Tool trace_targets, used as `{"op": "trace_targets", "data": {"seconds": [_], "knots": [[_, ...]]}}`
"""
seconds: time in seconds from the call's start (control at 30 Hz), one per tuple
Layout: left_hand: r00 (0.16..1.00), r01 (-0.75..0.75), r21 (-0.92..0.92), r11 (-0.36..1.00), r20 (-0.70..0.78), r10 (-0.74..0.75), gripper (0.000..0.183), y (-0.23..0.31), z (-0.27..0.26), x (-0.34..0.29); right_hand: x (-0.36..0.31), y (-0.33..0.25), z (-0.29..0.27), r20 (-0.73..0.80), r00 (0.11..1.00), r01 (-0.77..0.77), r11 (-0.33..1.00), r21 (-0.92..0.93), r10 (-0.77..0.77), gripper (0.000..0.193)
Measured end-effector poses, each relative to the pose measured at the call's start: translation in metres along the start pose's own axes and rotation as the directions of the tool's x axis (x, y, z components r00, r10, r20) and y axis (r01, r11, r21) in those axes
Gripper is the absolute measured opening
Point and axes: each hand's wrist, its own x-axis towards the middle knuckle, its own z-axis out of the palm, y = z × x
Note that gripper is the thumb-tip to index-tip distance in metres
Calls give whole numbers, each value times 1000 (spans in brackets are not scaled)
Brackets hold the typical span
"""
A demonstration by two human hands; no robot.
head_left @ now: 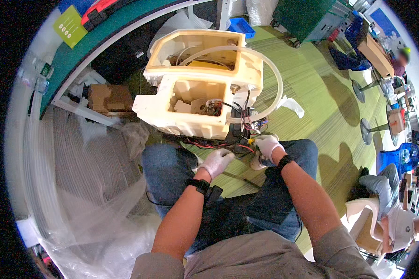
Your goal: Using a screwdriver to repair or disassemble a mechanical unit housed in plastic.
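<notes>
A cream-coloured plastic machine housing [186, 118] stands in front of my knees, with two open bays on top. Black and red wires [246, 116] come out at its right near corner and run along its near side. My right hand [268, 146], in a white glove, is closed at that corner with a small yellow piece [251, 141] at its fingertips; I cannot tell its exact kind. Just below the near side, my gloved left hand [217, 162] has its fingers drawn together close to the red wires. What it holds, if anything, is hidden.
A pale hose [278, 88] loops off the housing's right side. Clear plastic sheeting [102, 228] and a cardboard box [109, 98] lie at left, near a green-topped bench [79, 60]. A blue tray [241, 28] sits behind. Another person [400, 228] sits far right.
</notes>
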Motion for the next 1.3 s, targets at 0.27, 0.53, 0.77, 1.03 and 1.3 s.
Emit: {"op": "trace_targets", "data": {"seconds": [0.27,0.53,0.77,1.03,1.3], "knots": [[996,67,46,997,55,-69,42,1,-1,2,2,25,11,-143,982,135,989,54,-127,33],[997,80,3,997,4,-80,39,4,0,0,9,37,11,-100,994,56,998,35,-53,41],[996,72,-21,997,-57,-73,34,-22,-1,5,-28,-2,6,-225,967,14,905,-424,-121,40],[992,122,73,990,-30,-120,42,1,-3,-1,-29,-28,14,-215,922,144,801,-582,-322,30],[995,97,86,992,-25,-95,40,-8,-7,-3,-14,-34,18,-4,962,196,705,-681,-272,36]]}}
